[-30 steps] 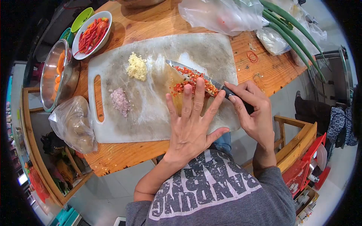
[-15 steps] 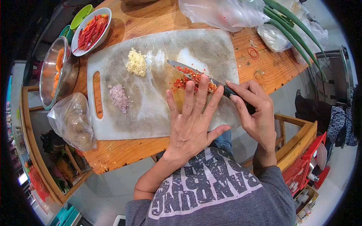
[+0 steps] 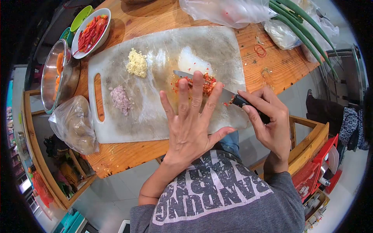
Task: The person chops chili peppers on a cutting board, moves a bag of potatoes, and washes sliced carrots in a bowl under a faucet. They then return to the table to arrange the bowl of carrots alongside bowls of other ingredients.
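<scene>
Wooden table [image 3: 279, 66] carries a white cutting board [image 3: 155, 116], my landmark. My left hand [image 3: 190, 124] lies flat, fingers spread, tips pressing the knife [image 3: 217, 88] blade over chopped red chili [image 3: 196, 82], board's right-centre. My right hand [image 3: 268, 116] is wrapped tight round the black handle, off the board's right edge. Also on the board: minced garlic [image 3: 136, 63] upper-mid & minced shallot [image 3: 120, 99] nr the handle slot. Left of board: steel bowl [image 3: 52, 77] w/ orange pieces, plastic bag [image 3: 75, 126]. Beyond its top-left corner, bowl of sliced chilies [image 3: 90, 29]. Beyond top-right: clear bags [image 3: 225, 11], spring onions [image 3: 307, 33], red rubber band [image 3: 259, 50].
</scene>
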